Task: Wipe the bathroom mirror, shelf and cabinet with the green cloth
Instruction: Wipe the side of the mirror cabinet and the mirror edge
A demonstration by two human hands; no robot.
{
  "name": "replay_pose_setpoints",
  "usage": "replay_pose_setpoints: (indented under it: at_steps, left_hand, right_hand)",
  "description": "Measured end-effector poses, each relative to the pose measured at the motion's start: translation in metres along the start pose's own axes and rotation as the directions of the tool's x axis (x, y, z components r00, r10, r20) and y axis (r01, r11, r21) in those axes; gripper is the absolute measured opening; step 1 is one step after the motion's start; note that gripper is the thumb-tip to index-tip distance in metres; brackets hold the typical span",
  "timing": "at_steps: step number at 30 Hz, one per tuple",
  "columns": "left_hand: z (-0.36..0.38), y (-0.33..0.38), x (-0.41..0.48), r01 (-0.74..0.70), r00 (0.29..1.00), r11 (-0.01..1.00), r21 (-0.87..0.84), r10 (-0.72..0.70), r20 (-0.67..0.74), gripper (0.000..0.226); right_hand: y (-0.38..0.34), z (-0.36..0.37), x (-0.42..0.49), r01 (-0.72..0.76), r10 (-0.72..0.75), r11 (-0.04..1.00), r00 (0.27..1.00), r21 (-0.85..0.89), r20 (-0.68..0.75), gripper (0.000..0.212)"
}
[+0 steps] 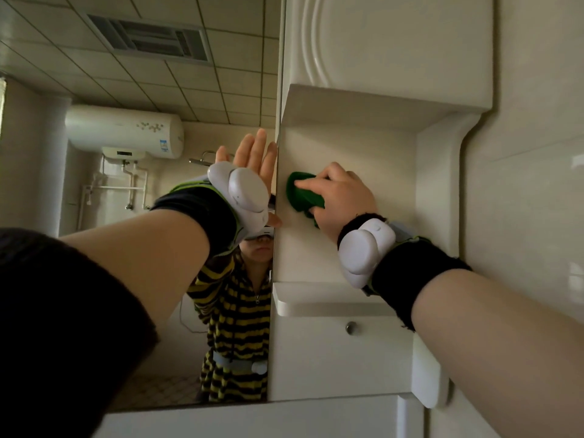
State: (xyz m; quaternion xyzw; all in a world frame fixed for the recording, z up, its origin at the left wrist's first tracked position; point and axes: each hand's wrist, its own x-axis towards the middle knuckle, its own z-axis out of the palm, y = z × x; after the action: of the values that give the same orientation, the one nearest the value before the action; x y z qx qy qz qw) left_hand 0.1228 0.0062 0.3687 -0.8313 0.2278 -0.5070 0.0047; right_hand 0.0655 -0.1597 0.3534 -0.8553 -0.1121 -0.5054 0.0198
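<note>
One green cloth slants down-right in the right hand.

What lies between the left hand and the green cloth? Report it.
Head view: only the mirror's right edge and a narrow bare strip of cabinet panel separate the left hand from the green cloth.

You face pale wall tiles at right; reflected behind you, a gridded ceiling carries a vent; a white heater hangs above pipes.

Head cam, v. close, fwd & slightly up at mirror edge + cabinet niche.
</note>
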Motion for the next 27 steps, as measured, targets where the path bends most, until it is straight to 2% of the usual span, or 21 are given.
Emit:
replay_pose_setpoints:
  at_steps: [9, 12, 16, 19, 23, 27]
  left_hand:
    - [0.001, 0.0, 0.001, -0.004, 1.0, 0.999, 0.042, 0.004, 0.006, 0.118]
    - [0.012, 0.0, -0.001, -0.015, 0.993, 0.988, 0.152, 0.032, -0.109, 0.1]
    - [0.02, 0.005, 0.002, 0.006, 0.982, 0.994, 0.107, 0.014, -0.188, 0.09]
    - [0.021, 0.005, 0.007, 0.052, 0.982, 0.994, 0.099, -0.033, -0.185, 0.083]
    - [0.023, 0.012, 0.006, 0.097, 0.988, 0.984, 0.15, -0.077, -0.135, 0.088]
    - [0.02, 0.024, 0.003, 0.132, 0.988, 0.972, 0.196, -0.114, -0.101, 0.096]
  right_hand:
    - [-0.002, 0.003, -0.018, 0.027, -0.028, 1.0, 0.996, 0.014, 0.082, 0.047]
    - [-0.002, 0.003, -0.025, 0.045, -0.046, 0.999, 0.992, 0.008, 0.113, 0.046]
    - [-0.001, 0.001, -0.035, 0.045, -0.044, 0.999, 0.989, -0.01, 0.144, 0.047]
    - [-0.004, 0.003, -0.037, 0.045, -0.04, 0.999, 0.978, -0.021, 0.206, 0.045]
    - [-0.007, -0.001, -0.042, 0.042, -0.032, 0.999, 0.952, -0.026, 0.304, 0.045]
    - [-0.007, -0.005, -0.046, 0.079, -0.048, 0.996, 0.881, -0.047, 0.47, 0.046]
